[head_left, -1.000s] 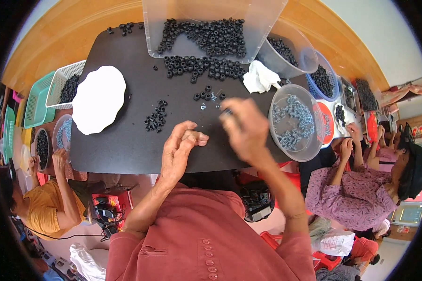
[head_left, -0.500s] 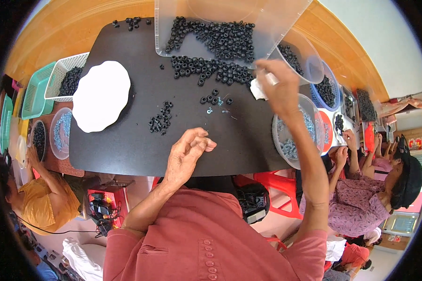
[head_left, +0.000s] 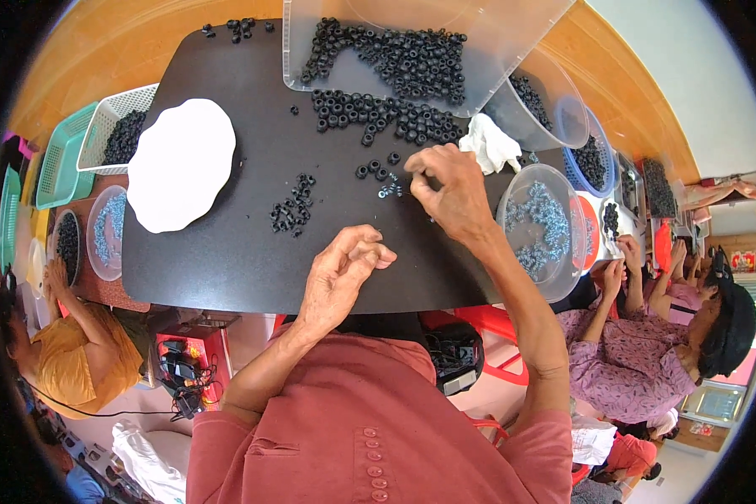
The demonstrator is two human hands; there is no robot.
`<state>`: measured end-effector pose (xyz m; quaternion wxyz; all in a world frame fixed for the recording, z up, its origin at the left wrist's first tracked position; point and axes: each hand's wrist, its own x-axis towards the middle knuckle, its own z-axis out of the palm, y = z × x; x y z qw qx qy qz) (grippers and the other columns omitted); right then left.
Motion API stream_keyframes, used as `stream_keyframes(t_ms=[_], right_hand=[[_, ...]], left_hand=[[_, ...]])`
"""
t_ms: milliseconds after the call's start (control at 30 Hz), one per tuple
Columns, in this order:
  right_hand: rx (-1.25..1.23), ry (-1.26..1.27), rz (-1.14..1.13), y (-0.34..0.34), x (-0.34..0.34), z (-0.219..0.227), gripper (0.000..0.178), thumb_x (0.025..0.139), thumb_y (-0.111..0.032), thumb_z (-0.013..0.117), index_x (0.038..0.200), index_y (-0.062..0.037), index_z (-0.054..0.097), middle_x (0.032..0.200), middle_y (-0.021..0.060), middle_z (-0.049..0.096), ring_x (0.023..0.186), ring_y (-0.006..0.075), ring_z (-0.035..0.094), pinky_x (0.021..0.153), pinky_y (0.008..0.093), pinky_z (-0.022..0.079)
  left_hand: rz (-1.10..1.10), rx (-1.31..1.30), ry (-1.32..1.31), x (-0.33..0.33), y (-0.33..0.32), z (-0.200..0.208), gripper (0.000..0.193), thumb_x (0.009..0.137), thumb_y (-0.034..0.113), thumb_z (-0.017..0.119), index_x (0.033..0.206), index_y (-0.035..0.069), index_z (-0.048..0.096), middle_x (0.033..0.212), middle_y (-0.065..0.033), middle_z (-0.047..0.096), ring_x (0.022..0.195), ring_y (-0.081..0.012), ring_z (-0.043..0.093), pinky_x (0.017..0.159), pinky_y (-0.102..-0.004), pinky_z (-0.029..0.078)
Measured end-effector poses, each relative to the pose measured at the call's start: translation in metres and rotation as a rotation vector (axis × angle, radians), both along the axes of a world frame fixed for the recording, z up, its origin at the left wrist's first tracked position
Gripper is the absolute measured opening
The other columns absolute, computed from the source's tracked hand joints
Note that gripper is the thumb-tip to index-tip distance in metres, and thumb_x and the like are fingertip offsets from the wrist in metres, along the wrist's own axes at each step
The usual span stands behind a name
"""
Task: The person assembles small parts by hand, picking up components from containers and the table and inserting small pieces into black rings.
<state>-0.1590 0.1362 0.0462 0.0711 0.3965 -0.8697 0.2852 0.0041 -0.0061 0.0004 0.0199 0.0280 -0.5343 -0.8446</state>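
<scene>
Here, black table top serves as landmark. Right hand is over its right part, fingertips pinched narrow just above small metal pieces, beside few loose black rings; whether something sits in pinch, cannot tell. Left hand hovers at near edge of table top, fingers curled loose, thumb touching forefinger, nothing seen inside. Small heap of rings lies at centre. White plate on left part. Clear bowl of silver parts at right edge.
</scene>
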Motion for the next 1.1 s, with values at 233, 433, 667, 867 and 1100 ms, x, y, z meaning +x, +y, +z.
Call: stream_keyframes(t_ms=[233,433,667,867,1100], right_hand=[[0.073,0.046,0.084,-0.007,0.016,-0.005,0.016,0.073,-0.007,0.066,0.088,-0.0054,0.064,0.080,0.0051,0.063,0.078,0.0226,0.060,0.068,0.0373,0.040],[0.018,-0.122,0.038,-0.004,0.013,-0.013,0.010,0.073,-0.006,0.065,0.083,-0.0039,0.064,0.073,0.0071,0.061,0.062,0.0213,0.059,0.058,0.0349,0.043],[-0.090,-0.083,0.024,-0.007,-0.015,-0.004,0.016,0.073,-0.004,0.066,0.089,-0.0022,0.066,0.073,0.0099,0.060,0.057,0.0199,0.057,0.056,0.0323,0.048],[0.141,0.057,0.108,-0.022,-0.030,-0.016,0.019,0.071,-0.003,0.063,0.090,-0.0018,0.065,0.079,0.0111,0.060,0.065,0.0230,0.062,0.062,0.0358,0.051],[-0.171,-0.259,0.061,-0.014,-0.002,0.001,0.017,0.071,-0.001,0.064,0.088,-0.0032,0.064,0.074,0.0051,0.059,0.063,0.0132,0.060,0.059,0.0273,0.048]], left_hand=[[0.007,-0.009,0.023,0.000,0.000,-0.001,0.021,0.096,0.003,0.046,0.116,0.000,0.050,0.100,-0.0122,0.063,0.094,-0.0159,0.059,0.090,-0.0318,0.047],[0.007,-0.034,-0.012,-0.002,0.001,0.000,0.020,0.096,0.005,0.047,0.115,0.001,0.050,0.100,-0.0122,0.064,0.093,-0.0156,0.059,0.089,-0.0317,0.047],[0.041,-0.042,0.026,-0.003,0.003,-0.002,0.020,0.096,0.010,0.049,0.114,0.000,0.051,0.097,-0.0121,0.065,0.090,-0.0170,0.061,0.088,-0.0318,0.047],[0.023,-0.040,0.008,-0.003,0.003,-0.001,0.019,0.096,0.005,0.049,0.114,0.000,0.051,0.098,-0.0127,0.064,0.090,-0.0158,0.059,0.087,-0.0316,0.048],[0.033,-0.020,-0.002,-0.003,0.002,-0.001,0.019,0.095,0.004,0.049,0.113,-0.001,0.052,0.098,-0.0127,0.065,0.090,-0.0153,0.059,0.086,-0.0307,0.049]])
